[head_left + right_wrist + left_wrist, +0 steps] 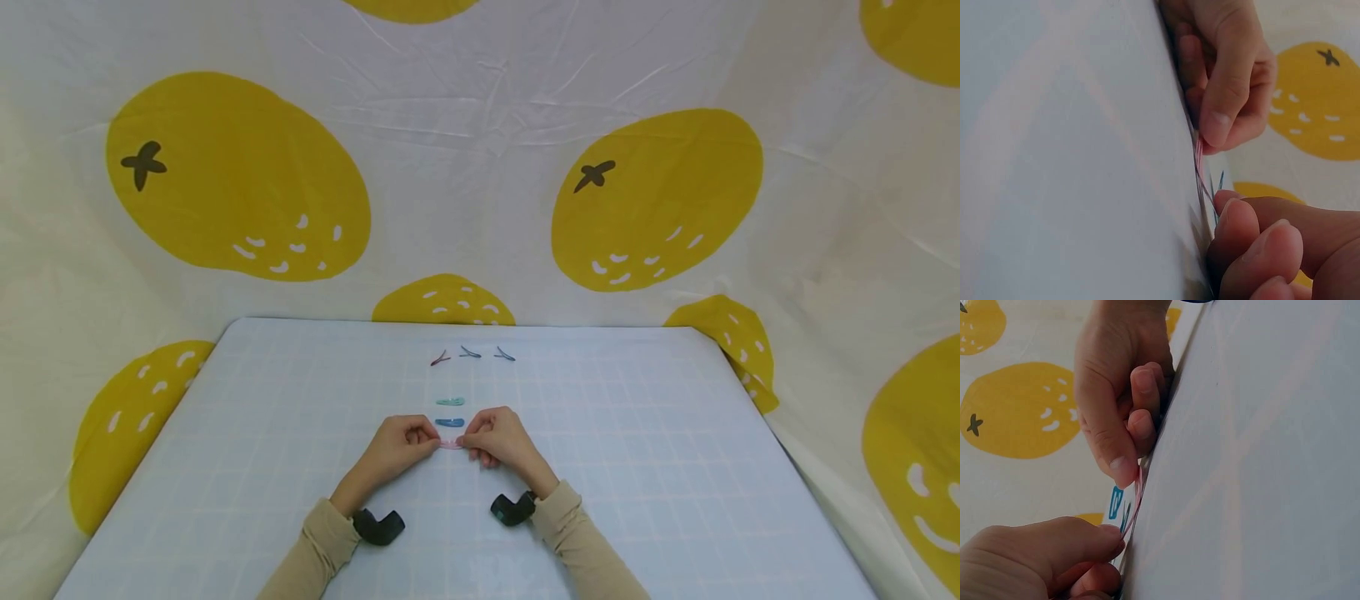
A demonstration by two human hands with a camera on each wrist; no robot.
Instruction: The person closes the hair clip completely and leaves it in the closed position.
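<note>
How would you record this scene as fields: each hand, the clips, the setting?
Left hand: pinches one end of pink snap hair clip
Right hand: pinches the other end
Beyond it: blue snap hair clip, then green snap hair clip
Far row: red V-shaped clip, two dark-blue V-shaped clips
Table: pale, checked
Backdrop: white, yellow fruit print

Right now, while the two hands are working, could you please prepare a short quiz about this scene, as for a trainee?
1. Fill in: between the green clip and the pink clip lies the ___ clip.
2. True or false: the left hand is holding the green clip.
3. How many clips form the row near the far edge of the table?

Key: 1. The blue clip. 2. False; it pinches the pink clip. 3. Three.
</note>
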